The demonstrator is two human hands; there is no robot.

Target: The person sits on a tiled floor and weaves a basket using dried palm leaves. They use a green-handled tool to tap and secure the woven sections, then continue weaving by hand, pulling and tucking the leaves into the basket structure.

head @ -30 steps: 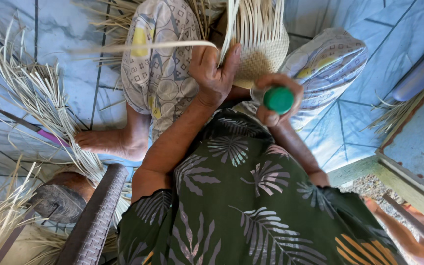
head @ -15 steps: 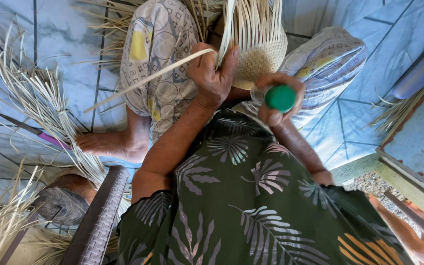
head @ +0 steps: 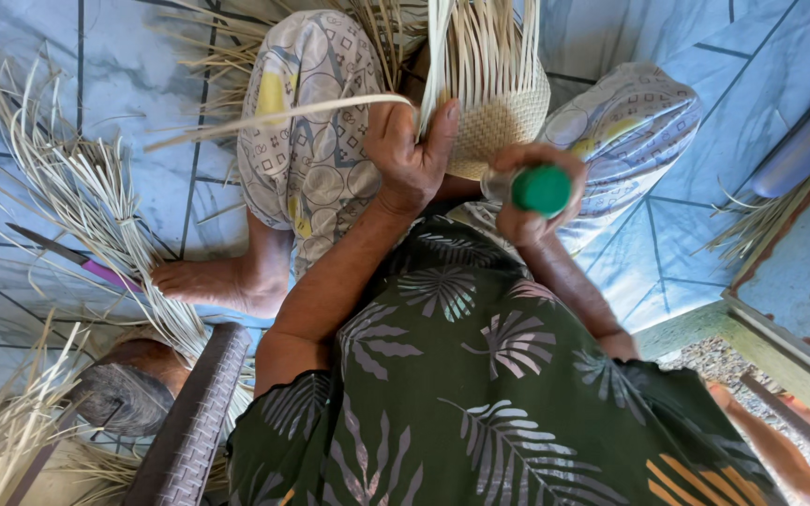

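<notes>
Blue tiled floor (head: 133, 66) spreads beyond the fingers, loose straw strips (head: 86, 197) lying well off past the left hand. Between both hands sits the half-woven basket (head: 494, 103), upright strands rising above the fingertips. Left hand (head: 410, 155) pinches a long pale strip (head: 274, 117) against the weave, thumb pressing. Right hand (head: 536, 192) curls its fingers around a small green-capped bottle (head: 541, 190) just under the basket.

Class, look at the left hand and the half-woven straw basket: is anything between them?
Nothing visible. The left hand already grips the woven basket at its edge, fingers touching the straw strips. The right hand holds a green-capped object beside it, not between.
</notes>
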